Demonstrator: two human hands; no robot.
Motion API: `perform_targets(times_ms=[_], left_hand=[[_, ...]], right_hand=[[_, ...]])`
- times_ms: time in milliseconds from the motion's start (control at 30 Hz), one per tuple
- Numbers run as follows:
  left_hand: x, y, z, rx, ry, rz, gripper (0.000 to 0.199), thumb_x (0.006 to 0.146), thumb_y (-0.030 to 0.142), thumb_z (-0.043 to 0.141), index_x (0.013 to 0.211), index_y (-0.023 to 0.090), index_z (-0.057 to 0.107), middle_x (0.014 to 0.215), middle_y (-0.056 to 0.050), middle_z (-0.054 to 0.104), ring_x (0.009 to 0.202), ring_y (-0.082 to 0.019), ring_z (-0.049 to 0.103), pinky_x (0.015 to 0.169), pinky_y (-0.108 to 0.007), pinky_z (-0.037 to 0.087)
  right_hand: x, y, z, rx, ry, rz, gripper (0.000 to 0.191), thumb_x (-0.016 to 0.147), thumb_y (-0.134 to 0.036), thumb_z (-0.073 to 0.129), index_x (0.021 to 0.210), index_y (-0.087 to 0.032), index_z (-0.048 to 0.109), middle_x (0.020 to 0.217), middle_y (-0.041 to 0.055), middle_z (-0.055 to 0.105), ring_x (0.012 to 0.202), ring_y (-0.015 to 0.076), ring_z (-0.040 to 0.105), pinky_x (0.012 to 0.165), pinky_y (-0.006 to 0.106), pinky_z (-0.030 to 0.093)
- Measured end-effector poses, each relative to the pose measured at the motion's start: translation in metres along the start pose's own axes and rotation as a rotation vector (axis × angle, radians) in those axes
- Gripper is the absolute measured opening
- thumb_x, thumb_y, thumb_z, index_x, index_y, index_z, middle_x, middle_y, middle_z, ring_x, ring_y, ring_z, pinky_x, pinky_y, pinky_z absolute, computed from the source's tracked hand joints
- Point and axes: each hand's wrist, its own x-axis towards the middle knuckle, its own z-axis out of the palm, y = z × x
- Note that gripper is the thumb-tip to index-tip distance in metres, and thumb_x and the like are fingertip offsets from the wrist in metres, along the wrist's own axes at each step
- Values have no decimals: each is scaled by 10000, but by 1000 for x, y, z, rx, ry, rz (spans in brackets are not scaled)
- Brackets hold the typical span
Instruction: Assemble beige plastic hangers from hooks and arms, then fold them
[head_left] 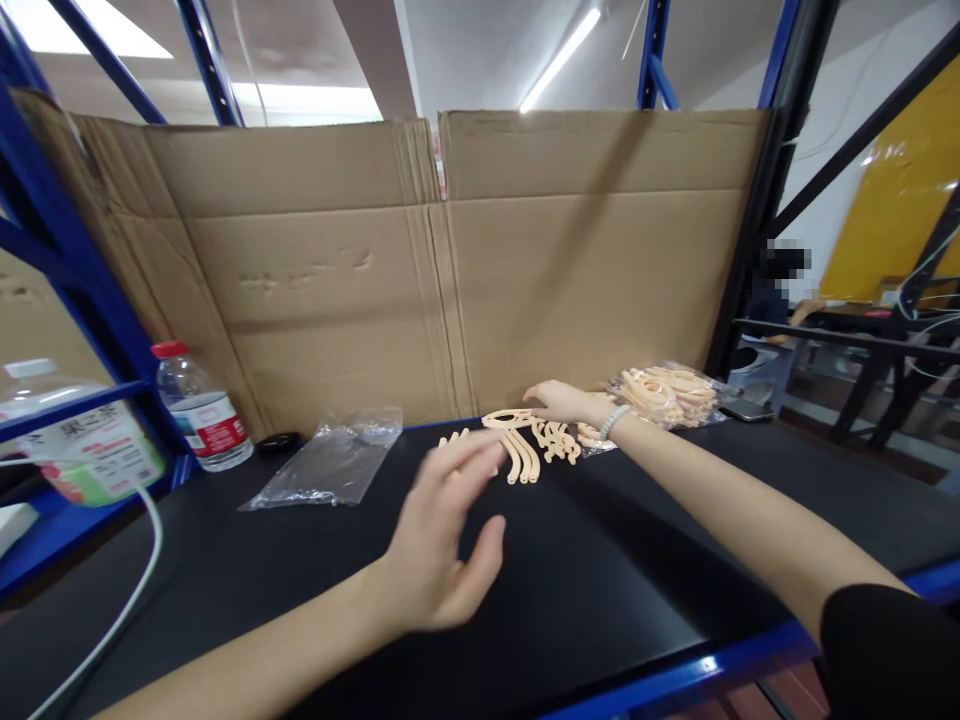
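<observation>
My left hand (pixel 450 535) hovers over the black tabletop (pixel 585 590), fingers apart and slightly blurred, holding nothing. Farther back, my right hand (pixel 559 400), with a beaded bracelet on its wrist, reaches to an oval beige piece (pixel 506 418); its fingertips are at the piece's right end, and whether they grip it cannot be made out. Several curved beige strips (pixel 523 460) lie side by side beyond my left hand, which partly hides others. Small wavy beige pieces (pixel 556 441) lie just right of the strips. A clear bag of beige pieces (pixel 664 392) rests behind my right forearm.
A flattened clear bag (pixel 330 465) lies at the left, near a red-capped bottle (pixel 206 415) and a small black object (pixel 277 441). Cardboard (pixel 322 290) stands along the back. A phone (pixel 746 411) lies at the right. A white cable (pixel 146 560) curves at the left. A person (pixel 772 290) sits beyond the frame.
</observation>
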Motion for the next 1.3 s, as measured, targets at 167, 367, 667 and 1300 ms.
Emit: perform_targets(times_ms=[167, 367, 667, 1300], left_hand=[[-20, -20, 26, -127, -386, -147, 454, 888, 157, 490, 1331, 222, 414, 1290, -104, 555, 1167, -228, 551, 993, -391, 490], [-28, -24, 33, -170, -401, -181, 502, 838, 123, 507, 1316, 236, 397, 1232, -80, 586, 1118, -220, 567, 978, -383, 487], [-31, -26, 36, -203, -365, -243, 632, 824, 107, 502, 1394, 238, 263, 1221, -78, 569, 1041, -193, 578, 943, -382, 506], [-30, -26, 36, -95, -108, -327, 579, 815, 87, 479, 1356, 225, 326, 1344, -123, 456, 941, -178, 590, 831, -359, 535]], right_hand=[[24, 0, 19, -3, -171, 12, 271, 936, -339, 570, 1144, -168, 600, 1165, 80, 619, 986, 198, 625, 858, 410, 530], [31, 9, 38, 46, -157, -11, 305, 930, -308, 581, 1201, -168, 572, 1216, 90, 592, 1037, 218, 609, 879, 432, 523], [33, 18, 52, 133, 65, 46, 295, 909, -292, 610, 1165, -148, 585, 1176, 84, 608, 1048, 228, 604, 897, 454, 505], [-50, -44, -34, 486, 391, 42, 279, 811, -283, 613, 1063, -174, 561, 972, 74, 667, 788, 177, 637, 692, 302, 518]])
